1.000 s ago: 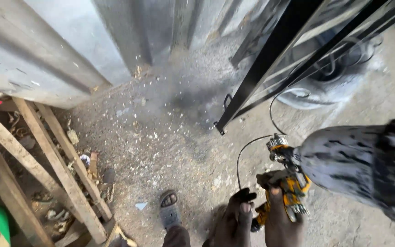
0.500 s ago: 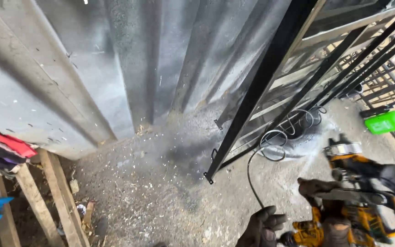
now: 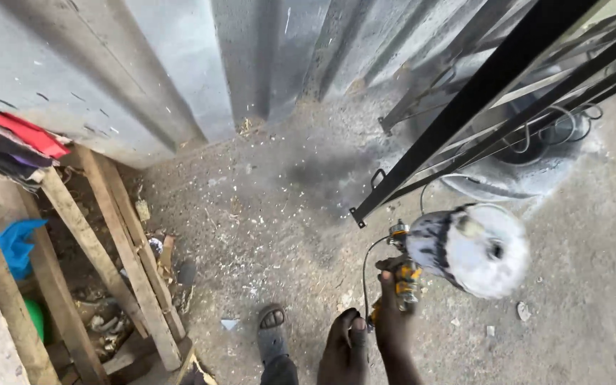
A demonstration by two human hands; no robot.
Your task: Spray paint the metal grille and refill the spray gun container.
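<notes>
The right hand (image 3: 393,314) has its grip wrapped around the handle of a spray gun (image 3: 406,274), whose paint-flecked cup (image 3: 473,249) tilts to the right above the concrete floor (image 3: 265,214). The left hand (image 3: 344,349) sits just beside it near the gun's base, fingers curled; whether its grip holds the thin hose (image 3: 366,274) cannot be told. The black metal frame (image 3: 465,107) leans just beyond the nozzle. To spray well, the gun seems best kept square to the bar and moved evenly, with the hose off the fresh paint. A sandalled foot (image 3: 272,331) stands near.
</notes>
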